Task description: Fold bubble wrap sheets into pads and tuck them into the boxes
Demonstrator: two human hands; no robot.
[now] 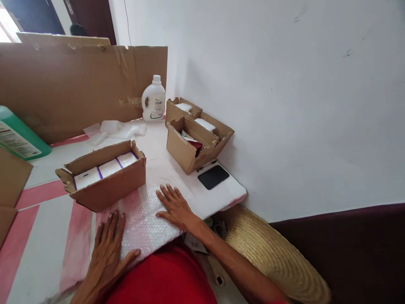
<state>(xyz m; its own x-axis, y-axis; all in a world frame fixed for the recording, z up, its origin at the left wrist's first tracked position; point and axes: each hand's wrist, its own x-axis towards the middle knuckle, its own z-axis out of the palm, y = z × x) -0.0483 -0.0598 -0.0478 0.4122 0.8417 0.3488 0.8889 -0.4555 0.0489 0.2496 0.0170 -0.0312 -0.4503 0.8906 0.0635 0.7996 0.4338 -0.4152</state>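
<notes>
While both our hands (175, 209) lie flat, we seem to be pressing the bubble wrap (144, 226) smooth on the counter (158, 147). The bubble wrap is right in front of us, at the near edge, between our red clothes (164, 278) and the long brown box (123, 190) with white packs (109, 168) in it. Our left hand (106, 253) lies at its left side, with the thumb stuck out to the right. Our right hand rests on its right side. On both hands the fingers (173, 195) are stretched out and a little spread, and they have hold of nothing.

To do this well, we should push softly with the whole hand and not poke with the tips, or we might pop the bubbles. We can start in the middle and slide out to the sides, so the bumps go away. One hand should hold it down while the other slides, because the wrap looks light and could slip off the near edge.

The brown box is very close to the back of the wrap, and we cannot tell if it sits on top. So we should go slow there. The black phone (213, 176) is off to the right, so we must not sweep too far.
</notes>
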